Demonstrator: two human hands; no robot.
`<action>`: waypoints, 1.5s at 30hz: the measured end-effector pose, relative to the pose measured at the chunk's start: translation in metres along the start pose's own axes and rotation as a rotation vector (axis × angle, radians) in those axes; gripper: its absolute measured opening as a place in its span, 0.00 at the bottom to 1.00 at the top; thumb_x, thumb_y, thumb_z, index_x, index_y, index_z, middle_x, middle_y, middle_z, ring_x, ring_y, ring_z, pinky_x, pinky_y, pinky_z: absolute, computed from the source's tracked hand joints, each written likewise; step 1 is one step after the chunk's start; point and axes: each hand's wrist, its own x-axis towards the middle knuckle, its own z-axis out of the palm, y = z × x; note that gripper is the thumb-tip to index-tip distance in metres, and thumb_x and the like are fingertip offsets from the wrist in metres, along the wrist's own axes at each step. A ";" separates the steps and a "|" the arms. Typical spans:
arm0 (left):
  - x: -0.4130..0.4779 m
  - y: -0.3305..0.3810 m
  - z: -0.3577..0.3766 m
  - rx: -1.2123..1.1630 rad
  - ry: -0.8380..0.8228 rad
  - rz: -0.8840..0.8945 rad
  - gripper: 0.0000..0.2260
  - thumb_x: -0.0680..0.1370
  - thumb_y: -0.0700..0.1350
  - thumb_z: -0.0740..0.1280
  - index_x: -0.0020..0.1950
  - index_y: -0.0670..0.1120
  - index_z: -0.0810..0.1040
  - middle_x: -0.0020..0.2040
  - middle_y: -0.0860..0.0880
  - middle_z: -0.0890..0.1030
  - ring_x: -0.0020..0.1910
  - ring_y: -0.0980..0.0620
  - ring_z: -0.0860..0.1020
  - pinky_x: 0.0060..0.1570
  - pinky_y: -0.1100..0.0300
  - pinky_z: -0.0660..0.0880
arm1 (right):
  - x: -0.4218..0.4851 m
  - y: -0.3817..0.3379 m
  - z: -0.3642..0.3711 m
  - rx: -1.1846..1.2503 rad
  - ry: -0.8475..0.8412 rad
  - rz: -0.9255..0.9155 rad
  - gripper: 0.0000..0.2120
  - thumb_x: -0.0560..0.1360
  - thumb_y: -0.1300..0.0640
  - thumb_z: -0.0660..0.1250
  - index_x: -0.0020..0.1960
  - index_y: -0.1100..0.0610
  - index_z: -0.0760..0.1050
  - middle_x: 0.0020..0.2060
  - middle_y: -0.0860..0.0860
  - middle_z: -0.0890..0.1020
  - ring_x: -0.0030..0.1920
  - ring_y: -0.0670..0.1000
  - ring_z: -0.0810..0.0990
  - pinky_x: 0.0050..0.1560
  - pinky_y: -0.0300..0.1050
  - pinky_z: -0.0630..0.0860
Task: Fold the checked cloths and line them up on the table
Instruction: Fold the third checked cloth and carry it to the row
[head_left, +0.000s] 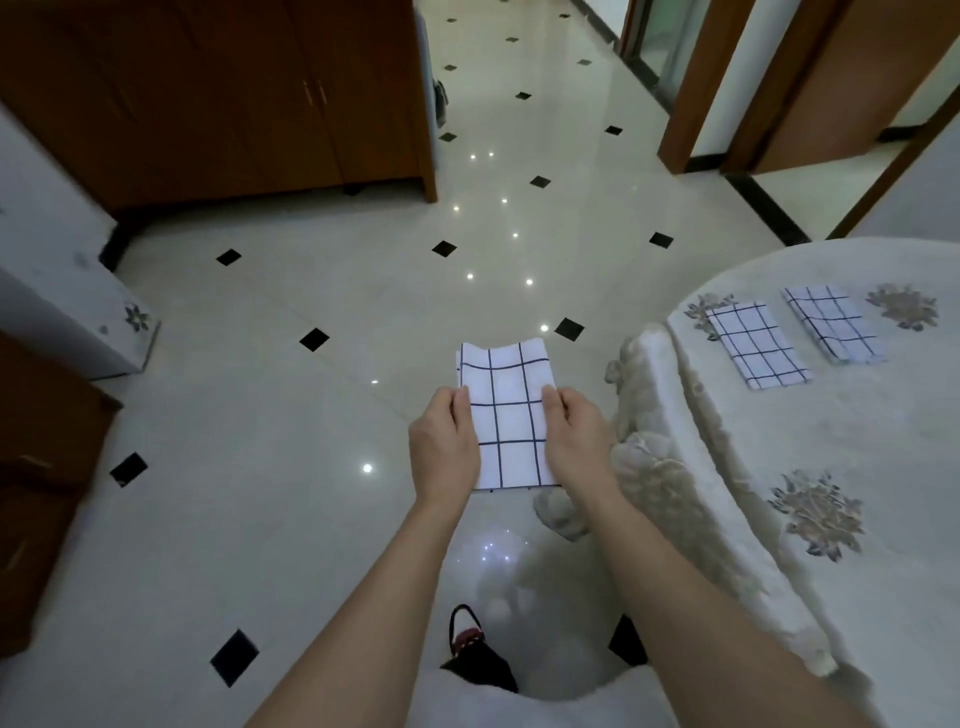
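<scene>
A folded white cloth with dark checks (510, 415) hangs in the air over the floor, in the middle of the view. My left hand (442, 446) grips its left edge and my right hand (574, 435) grips its right edge, thumbs on top. Two more folded checked cloths lie side by side on the table at the right: one nearer the table's edge (757, 345) and one farther right (835, 323). The held cloth is to the left of the table, apart from it.
The round table (857, 441) has a pale flowered cover whose fringe hangs down its left side. A brown wooden cabinet (218, 98) stands at the back left. Glossy tiled floor (311, 291) with black diamonds spreads ahead. A slippered foot (467, 636) shows below.
</scene>
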 end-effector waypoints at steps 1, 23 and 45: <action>0.021 0.001 -0.003 0.008 -0.002 0.009 0.15 0.84 0.48 0.58 0.37 0.47 0.67 0.30 0.53 0.71 0.29 0.57 0.68 0.29 0.66 0.64 | 0.014 -0.010 0.010 0.005 0.005 0.003 0.19 0.84 0.50 0.57 0.36 0.56 0.65 0.30 0.48 0.70 0.31 0.46 0.66 0.30 0.36 0.64; 0.370 0.050 0.111 0.036 -0.110 0.075 0.16 0.84 0.50 0.58 0.41 0.42 0.72 0.32 0.48 0.76 0.30 0.55 0.68 0.29 0.64 0.65 | 0.355 -0.065 0.097 0.038 0.084 0.066 0.20 0.84 0.50 0.58 0.35 0.56 0.63 0.29 0.48 0.69 0.30 0.46 0.65 0.30 0.37 0.64; 0.638 0.188 0.364 0.059 -0.432 0.237 0.15 0.84 0.49 0.59 0.40 0.43 0.73 0.30 0.51 0.73 0.29 0.54 0.68 0.30 0.64 0.65 | 0.690 -0.047 0.024 0.040 0.370 0.258 0.20 0.84 0.51 0.57 0.35 0.57 0.63 0.29 0.50 0.69 0.30 0.47 0.65 0.31 0.39 0.62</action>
